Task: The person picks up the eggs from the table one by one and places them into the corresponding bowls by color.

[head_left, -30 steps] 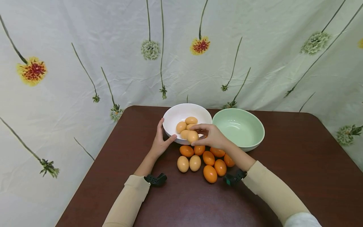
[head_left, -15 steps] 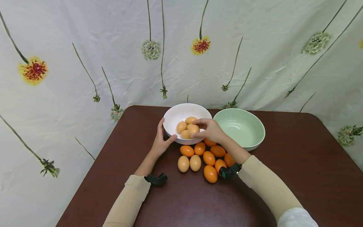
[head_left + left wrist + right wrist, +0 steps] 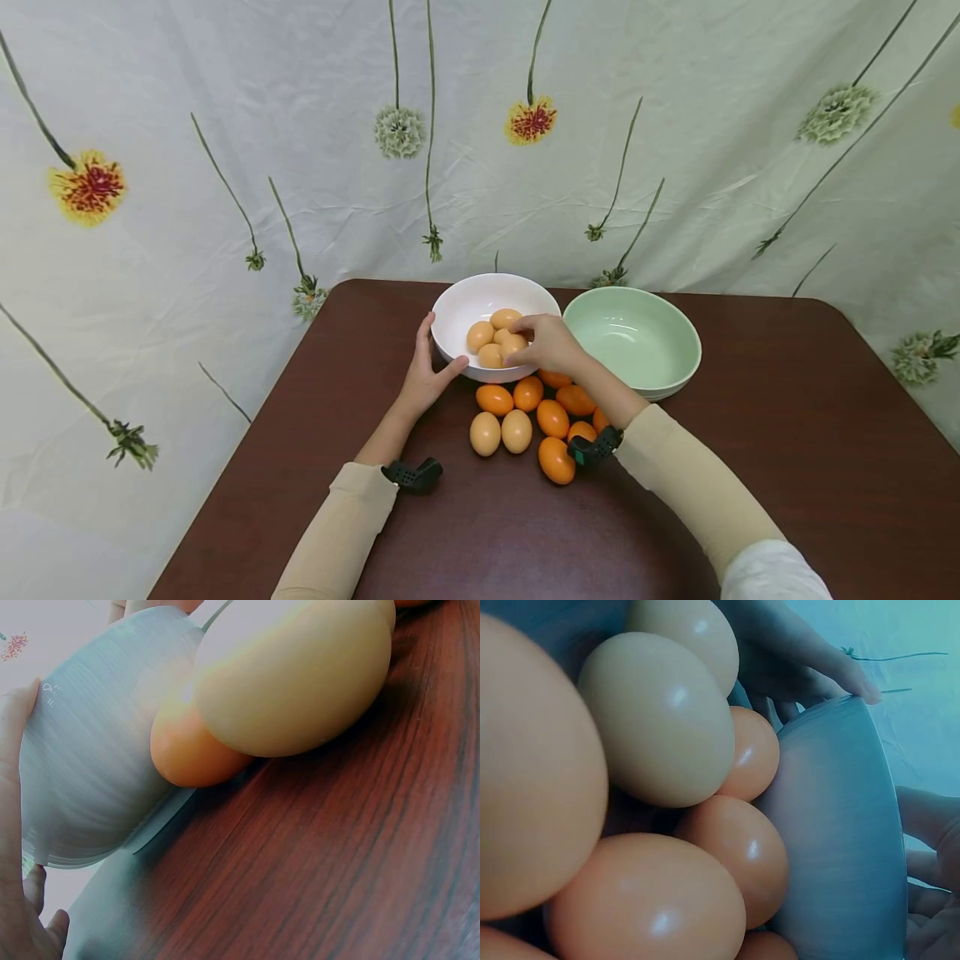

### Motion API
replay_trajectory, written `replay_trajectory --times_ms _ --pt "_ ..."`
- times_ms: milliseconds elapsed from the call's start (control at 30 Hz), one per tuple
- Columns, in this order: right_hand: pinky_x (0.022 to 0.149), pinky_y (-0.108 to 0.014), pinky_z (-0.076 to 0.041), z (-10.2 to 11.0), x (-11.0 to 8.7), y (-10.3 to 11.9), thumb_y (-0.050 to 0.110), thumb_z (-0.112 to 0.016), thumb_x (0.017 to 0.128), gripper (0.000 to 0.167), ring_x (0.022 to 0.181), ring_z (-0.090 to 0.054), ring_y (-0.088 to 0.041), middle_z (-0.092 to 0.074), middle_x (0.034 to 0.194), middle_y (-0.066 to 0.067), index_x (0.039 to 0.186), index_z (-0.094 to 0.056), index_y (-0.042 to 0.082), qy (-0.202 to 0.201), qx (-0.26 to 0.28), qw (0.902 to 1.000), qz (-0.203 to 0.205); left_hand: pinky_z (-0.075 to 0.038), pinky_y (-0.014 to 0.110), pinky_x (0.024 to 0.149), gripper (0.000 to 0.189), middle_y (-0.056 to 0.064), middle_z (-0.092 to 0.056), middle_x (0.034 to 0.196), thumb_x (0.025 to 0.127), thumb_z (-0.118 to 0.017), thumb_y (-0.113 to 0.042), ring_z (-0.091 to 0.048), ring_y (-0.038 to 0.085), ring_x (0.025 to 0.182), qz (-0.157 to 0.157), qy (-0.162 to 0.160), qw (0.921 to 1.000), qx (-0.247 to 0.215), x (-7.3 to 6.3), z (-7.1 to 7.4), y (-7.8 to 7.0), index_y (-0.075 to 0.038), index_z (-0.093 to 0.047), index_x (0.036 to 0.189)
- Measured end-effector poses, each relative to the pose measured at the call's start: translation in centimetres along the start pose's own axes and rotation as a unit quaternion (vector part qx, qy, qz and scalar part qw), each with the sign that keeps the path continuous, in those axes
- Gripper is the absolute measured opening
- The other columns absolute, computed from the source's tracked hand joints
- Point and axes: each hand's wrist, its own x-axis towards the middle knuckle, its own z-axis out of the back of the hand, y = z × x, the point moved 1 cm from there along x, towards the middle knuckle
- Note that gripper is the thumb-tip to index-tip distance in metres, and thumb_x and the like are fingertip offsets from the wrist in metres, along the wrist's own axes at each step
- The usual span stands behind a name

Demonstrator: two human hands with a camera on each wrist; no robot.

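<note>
My left hand holds the white bowl at its left side, thumb at the near rim and fingers along the outer wall. In the left wrist view the fingers lie against the ribbed outside of that bowl. Inside it are several light brown eggs. My right hand reaches over the bowl's right rim and pinches one light brown egg down among them. From the right wrist view, the bowl's wall hides that egg, and the fingers show beyond the rim.
A green bowl stands right of the white one, behind my right forearm. Before the white bowl lie two light brown eggs and several orange eggs. A flowered cloth hangs behind the dark brown table.
My right hand has carried its egg up and over the near rim, then lowered it among the eggs in the white bowl. My left hand has stayed on the bowl.
</note>
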Motion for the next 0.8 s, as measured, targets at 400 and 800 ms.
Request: replay_trajectory --times_ms 400,800 --pt "0.096 -0.037 -0.048 -0.6 0.8 0.6 0.021 -0.084 0.075 0.048 0.109 -0.059 -0.027 -0.067 0.116 -0.014 0.115 -0.069 -0.002 0.029 -0.097 0.9947 -0.017 -0.010 0.044 0.117 0.090 0.020 -0.002 0.161 0.089 -0.064 -0.009 -0.008 0.031 0.147 0.000 -0.001 1.0000 0.005 0.0 0.0 0.0 0.001 -0.002 0.154" --pt "0.061 -0.023 -0.041 -0.5 1.6 1.3 0.019 -0.082 0.076 0.025 0.071 -0.051 -0.019 -0.060 0.074 -0.003 0.092 -0.073 0.001 0.076 -0.168 0.9821 -0.035 -0.009 0.043 0.117 0.090 0.020 -0.001 0.161 0.089 -0.064 -0.007 -0.008 0.030 0.147 0.000 0.001 1.0000 0.001 0.0 0.0 -0.1 0.001 -0.002 0.154"
